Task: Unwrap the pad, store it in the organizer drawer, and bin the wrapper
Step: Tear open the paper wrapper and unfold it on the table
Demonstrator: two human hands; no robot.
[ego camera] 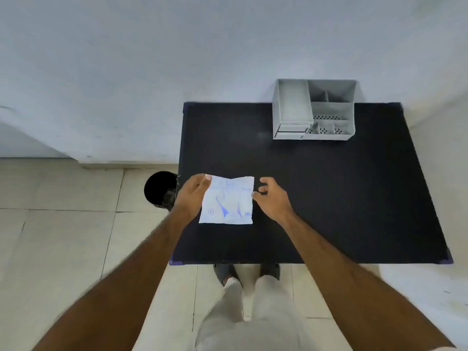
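A white wrapped pad (228,201) with blue print is held above the near left part of the black table (329,198). My left hand (192,196) pinches its upper left corner between thumb and fingers. My right hand (272,196) is at the packet's right edge, thumb touching it and fingers curled apart. The grey organizer (314,110) stands at the table's far edge, its small drawer (291,131) at the lower left of its front, slightly out. A black bin (159,188) stands on the floor to the left of the table.
A pale wall runs behind the table and a tiled floor lies to the left and in front. My legs and feet show below the table's near edge.
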